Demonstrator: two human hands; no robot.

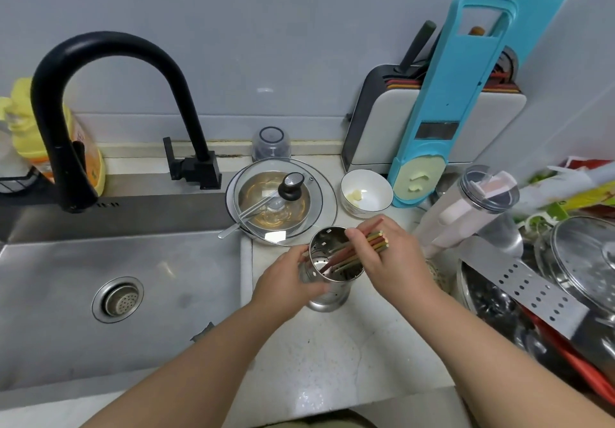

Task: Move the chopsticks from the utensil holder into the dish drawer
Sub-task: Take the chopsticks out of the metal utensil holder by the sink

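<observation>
— Item one? We grip the utensil holder (pixel 327 274) in our left hand (pixel 289 281); our right hand (pixel 392 261) pinches chopsticks (pixel 359 249) inside it.
— Surroundings? Lidded pan (pixel 279 199) at twelve o'clock, bowl (pixel 366 193) at one, pots (pixel 579 268) crowding three.

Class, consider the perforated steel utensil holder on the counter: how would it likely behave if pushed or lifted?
The utensil holder looks like thin perforated metal, so probably light. It is tall and already tilted in the left hand, so likely tippy. Its polished, cylindrical wall may be slippery and could roll.
</observation>
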